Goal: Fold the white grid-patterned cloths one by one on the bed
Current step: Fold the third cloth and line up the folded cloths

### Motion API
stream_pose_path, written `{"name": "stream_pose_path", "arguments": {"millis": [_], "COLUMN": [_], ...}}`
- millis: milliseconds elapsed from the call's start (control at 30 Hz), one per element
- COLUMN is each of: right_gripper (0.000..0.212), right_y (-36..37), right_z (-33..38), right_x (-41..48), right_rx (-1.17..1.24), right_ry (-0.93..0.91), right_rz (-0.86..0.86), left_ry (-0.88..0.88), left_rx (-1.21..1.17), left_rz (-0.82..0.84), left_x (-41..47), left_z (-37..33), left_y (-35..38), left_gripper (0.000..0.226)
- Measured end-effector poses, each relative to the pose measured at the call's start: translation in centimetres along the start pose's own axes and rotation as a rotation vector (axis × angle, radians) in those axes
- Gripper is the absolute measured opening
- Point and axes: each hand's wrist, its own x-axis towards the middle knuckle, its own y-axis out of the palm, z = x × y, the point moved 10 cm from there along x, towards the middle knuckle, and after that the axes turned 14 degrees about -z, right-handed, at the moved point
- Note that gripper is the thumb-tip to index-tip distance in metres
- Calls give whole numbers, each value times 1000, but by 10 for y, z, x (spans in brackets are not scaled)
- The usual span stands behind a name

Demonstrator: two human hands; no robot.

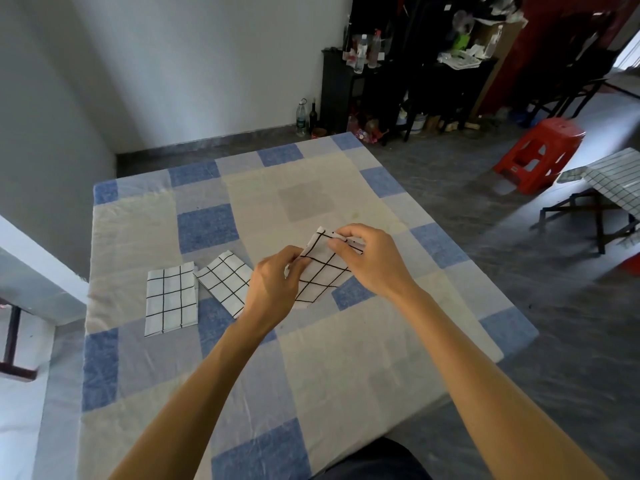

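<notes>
Checked bed [346, 358] as work surface. Your right hand [369, 263] pinches the far corner of the grid cloth [323, 273] between thumb and fingers [343, 233]. Your left hand [272, 289] grips its left edge, apparently lifting it slightly. Left of that cloth lies a folded cloth [225, 284], with a second folded cloth [171, 299] just beyond. Far right stands a red stool [540, 152].

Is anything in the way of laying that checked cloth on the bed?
Nothing visible. Left hand and right hand pinch the white grid-patterned cloth over bare blue-and-cream checked bedsheet; two folded grid cloths lie to its left.
</notes>
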Motion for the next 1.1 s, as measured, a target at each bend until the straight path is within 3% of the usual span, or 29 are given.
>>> {"name": "stream_pose_path", "arguments": {"millis": [267, 433, 567, 867, 1100], "right_gripper": [17, 20, 23, 24, 19], "right_y": [-2, -11, -17, -18, -21], "right_z": [14, 7, 3, -1, 9], "right_x": [2, 5, 8, 4, 2], "right_rx": [78, 107, 118, 105, -59], "right_ry": [-24, 34, 59, 68, -122], "right_rz": [-46, -64, -92, -132, -176], "left_ry": [93, 179, 115, 153, 129], "left_rx": [-9, 136, 190, 353, 486], "left_rz": [6, 53, 69, 169, 192], "left_x": [1, -8, -15, -20, -32], "left_z": [-10, 1, 21, 25, 65], "left_y": [-2, -1, -3, 1, -6], "left_gripper": [14, 16, 21, 23, 18]}}
